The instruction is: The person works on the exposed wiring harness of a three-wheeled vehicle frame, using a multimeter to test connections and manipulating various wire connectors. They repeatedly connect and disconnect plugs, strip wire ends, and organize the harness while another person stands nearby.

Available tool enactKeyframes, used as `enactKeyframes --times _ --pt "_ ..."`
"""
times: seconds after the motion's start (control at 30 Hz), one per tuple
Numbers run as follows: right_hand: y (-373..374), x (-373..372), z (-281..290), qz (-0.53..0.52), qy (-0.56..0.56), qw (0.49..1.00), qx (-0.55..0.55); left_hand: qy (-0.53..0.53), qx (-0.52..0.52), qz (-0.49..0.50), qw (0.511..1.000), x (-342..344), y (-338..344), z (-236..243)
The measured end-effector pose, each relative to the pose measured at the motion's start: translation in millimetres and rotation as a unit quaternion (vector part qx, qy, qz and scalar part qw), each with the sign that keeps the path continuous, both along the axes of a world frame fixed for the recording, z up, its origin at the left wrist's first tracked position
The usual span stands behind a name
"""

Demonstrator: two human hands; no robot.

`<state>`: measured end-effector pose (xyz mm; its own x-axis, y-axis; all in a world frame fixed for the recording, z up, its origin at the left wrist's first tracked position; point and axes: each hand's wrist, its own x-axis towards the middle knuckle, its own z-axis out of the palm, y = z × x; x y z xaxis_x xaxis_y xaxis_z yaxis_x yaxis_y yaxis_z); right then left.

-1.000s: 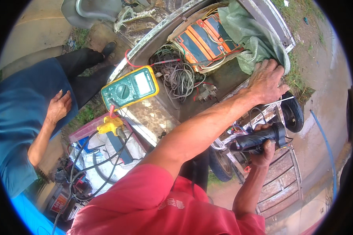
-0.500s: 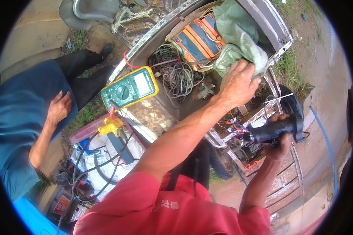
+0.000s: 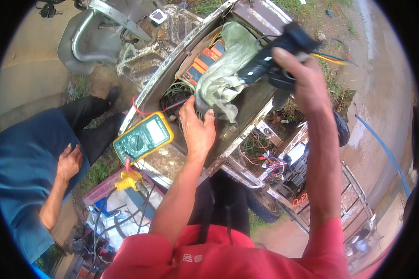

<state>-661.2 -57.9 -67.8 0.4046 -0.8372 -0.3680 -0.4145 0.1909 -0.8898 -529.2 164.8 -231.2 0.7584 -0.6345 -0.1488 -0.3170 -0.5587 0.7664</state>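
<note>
Black tube [image 3: 260, 64] blurs in right fingers [image 3: 285, 59]; can't tell if left fingers [image 3: 187, 110] grip green cloth [image 3: 227, 69]

The left forearm [image 3: 174, 197] is slanted forward and slightly rightward, and the left hand [image 3: 198, 128] is held with its back uppermost, the thumb [image 3: 210, 116] parted from the fingers [image 3: 187, 109]. The right forearm [image 3: 323, 162] is stretched farther ahead; the right hand [image 3: 303, 76] is raised, curled in a grip and partly blurred.
</note>
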Motion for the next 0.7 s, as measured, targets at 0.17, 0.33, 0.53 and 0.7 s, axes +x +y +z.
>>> enactKeyframes --times 0.17,0.33,0.53,0.7 --pt "-8.0 49.7 -60.6 0.050 -0.131 0.985 0.102 0.137 -0.178 -0.037 0.974 21.7 -53.3 73.8" --pt "-3.0 65.2 -89.5 -0.001 -0.196 0.943 0.269 0.311 -0.113 -0.036 0.943 40.5 -90.0 59.6" --pt "-19.3 54.0 -133.0 -0.182 -0.153 0.937 0.257 0.450 -0.200 0.125 0.862 47.0 -71.1 32.5" --pt "-43.1 60.3 -190.2 -0.365 -0.241 0.869 0.232 0.533 -0.257 0.122 0.797 36.0 -56.2 24.1"
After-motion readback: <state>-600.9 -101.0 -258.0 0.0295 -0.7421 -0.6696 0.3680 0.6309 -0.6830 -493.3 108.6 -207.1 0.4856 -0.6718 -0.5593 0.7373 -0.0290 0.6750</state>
